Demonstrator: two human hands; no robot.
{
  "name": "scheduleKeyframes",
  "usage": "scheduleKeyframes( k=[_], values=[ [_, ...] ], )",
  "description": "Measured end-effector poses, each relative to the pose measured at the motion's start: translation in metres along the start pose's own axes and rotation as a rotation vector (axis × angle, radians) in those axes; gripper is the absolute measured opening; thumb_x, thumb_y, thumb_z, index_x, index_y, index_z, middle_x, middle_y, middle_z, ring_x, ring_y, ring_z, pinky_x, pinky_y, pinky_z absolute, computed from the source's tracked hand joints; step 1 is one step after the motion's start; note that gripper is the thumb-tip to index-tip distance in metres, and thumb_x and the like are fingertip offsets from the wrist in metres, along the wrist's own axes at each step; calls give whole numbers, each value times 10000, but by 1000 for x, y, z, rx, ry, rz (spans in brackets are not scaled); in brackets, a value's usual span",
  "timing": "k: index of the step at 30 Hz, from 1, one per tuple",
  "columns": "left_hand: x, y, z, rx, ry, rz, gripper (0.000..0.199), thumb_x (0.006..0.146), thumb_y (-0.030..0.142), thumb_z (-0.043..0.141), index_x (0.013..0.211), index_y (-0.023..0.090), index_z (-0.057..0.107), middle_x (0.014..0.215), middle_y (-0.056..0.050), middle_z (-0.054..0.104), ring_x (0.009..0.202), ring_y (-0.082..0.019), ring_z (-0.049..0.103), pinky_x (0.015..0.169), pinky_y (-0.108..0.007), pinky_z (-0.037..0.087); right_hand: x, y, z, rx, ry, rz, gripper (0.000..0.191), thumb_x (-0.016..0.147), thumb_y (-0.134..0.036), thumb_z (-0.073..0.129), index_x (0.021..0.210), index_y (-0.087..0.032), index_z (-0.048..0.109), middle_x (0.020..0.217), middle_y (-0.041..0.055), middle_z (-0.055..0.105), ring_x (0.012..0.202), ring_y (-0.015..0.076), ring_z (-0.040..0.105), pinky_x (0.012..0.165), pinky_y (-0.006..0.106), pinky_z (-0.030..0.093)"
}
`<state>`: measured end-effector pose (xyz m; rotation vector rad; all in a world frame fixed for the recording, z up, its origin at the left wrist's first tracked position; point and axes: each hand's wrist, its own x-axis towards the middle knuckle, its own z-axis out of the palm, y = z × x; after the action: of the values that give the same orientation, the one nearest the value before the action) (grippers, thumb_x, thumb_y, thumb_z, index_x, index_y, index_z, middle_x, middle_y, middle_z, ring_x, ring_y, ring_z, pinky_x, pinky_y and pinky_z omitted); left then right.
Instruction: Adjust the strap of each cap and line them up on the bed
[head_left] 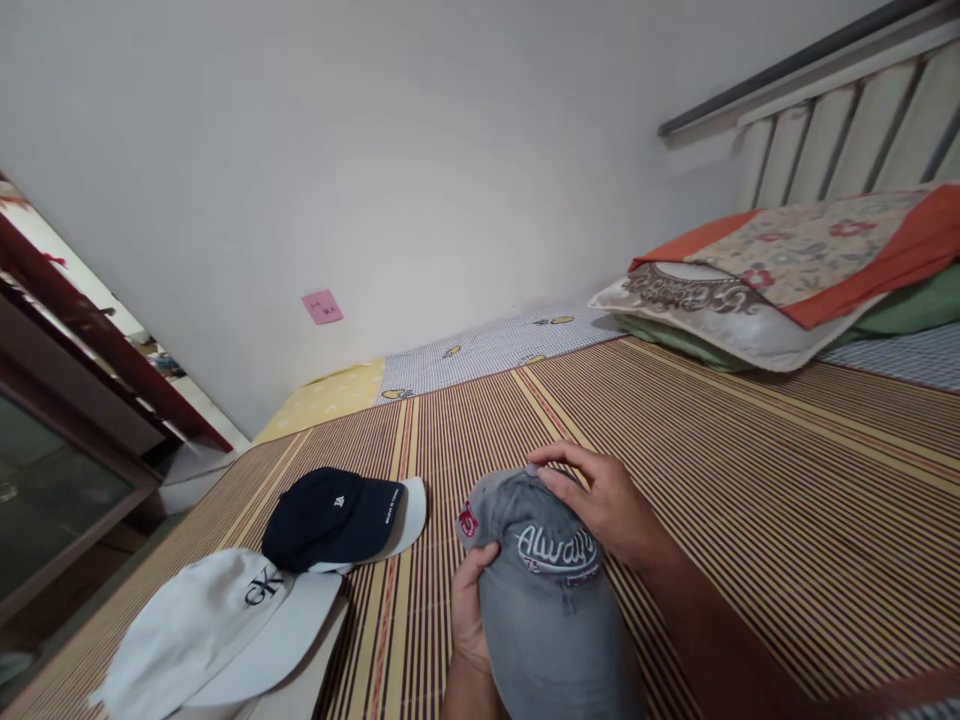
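A grey baseball cap [555, 620] with white "Always" lettering is held above the striped mat, its brim toward me. My left hand [474, 605] grips its left side, thumb on the outside and the other fingers hidden behind the cap. On the cap's upper right lies my right hand [596, 495], fingers bent over the crown. To the left, a navy cap [330, 520] with a white brim rests on the mat. Nearer to me sits a white cap [202, 620] with dark letters, its brim over a pale flat object [300, 675] that I cannot identify.
The striped mat [712, 450] covers the bed up to a wall [450, 150] bearing a pink note [322, 307]. Stacked pillows [720, 310] lie at the back right, below a white radiator [847, 140] and a grey pipe [787, 65]. A doorway with a dark red frame [97, 310] stands left.
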<state>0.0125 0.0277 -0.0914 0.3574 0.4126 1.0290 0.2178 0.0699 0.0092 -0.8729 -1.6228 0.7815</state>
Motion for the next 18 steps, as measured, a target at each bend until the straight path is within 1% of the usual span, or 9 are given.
scheduleKeyframes(
  k=[3, 5, 8, 10, 12, 14, 16, 18],
  values=[
    [-1, 0, -2, -14, 14, 35, 281, 903, 259, 630, 1077, 158, 825, 1113, -124, 803, 1233, -355, 667, 1193, -516, 368, 1, 5, 0, 51, 13, 42, 268, 959, -448, 608, 1072, -254, 754, 1059, 64, 785, 992, 267, 712, 923, 403, 514],
    [-1, 1, -3, -26, 7, 77, 275, 915, 237, 615, 1077, 170, 827, 1084, -108, 812, 1222, -341, 676, 1202, -502, 358, 2, 11, 2, 79, 61, 78, 283, 944, -461, 615, 1068, -248, 754, 1061, 74, 786, 990, 272, 716, 911, 409, 522],
    [-3, 6, -8, -33, -26, 120, 286, 941, 211, 587, 1101, 186, 823, 1062, -89, 818, 1208, -317, 687, 1213, -471, 347, 5, 27, 2, 100, 155, 149, 305, 899, -491, 640, 1023, -237, 752, 1030, 89, 788, 978, 290, 717, 890, 430, 526],
    [-5, 11, -10, -38, -35, 143, 296, 953, 213, 573, 1117, 188, 818, 1075, -80, 817, 1195, -303, 696, 1217, -448, 345, 6, 40, 1, 131, 175, 243, 343, 855, -548, 669, 963, -234, 759, 988, 94, 787, 983, 305, 711, 905, 451, 518],
    [-8, 17, -11, -47, -11, 182, 306, 968, 230, 556, 1127, 195, 815, 1108, -69, 810, 1172, -285, 709, 1217, -421, 348, 7, 53, -1, 184, 159, 357, 413, 810, -619, 694, 917, -226, 765, 949, 101, 784, 975, 311, 708, 899, 460, 520],
    [-12, 26, -11, -53, -16, 227, 325, 981, 231, 528, 1134, 203, 813, 1150, -57, 798, 1141, -251, 724, 1211, -376, 355, 6, 63, 0, 232, 133, 451, 485, 784, -676, 701, 905, -211, 768, 927, 116, 779, 930, 305, 712, 829, 449, 539],
    [-17, 34, -10, -56, -91, 259, 367, 1000, 217, 473, 1149, 217, 808, 1190, -39, 784, 1135, -211, 727, 1203, -323, 357, 3, 70, 4, 248, 91, 511, 552, 786, -724, 682, 875, -186, 769, 899, 143, 777, 844, 300, 719, 720, 433, 554],
    [-22, 42, -10, -35, -181, 246, 415, 1023, 241, 413, 1197, 211, 788, 1248, -40, 758, 1196, -211, 698, 1218, -317, 335, -2, 73, 12, 310, 0, 584, 613, 814, -762, 638, 836, -164, 770, 860, 160, 774, 765, 280, 721, 642, 405, 558]
  ],
)
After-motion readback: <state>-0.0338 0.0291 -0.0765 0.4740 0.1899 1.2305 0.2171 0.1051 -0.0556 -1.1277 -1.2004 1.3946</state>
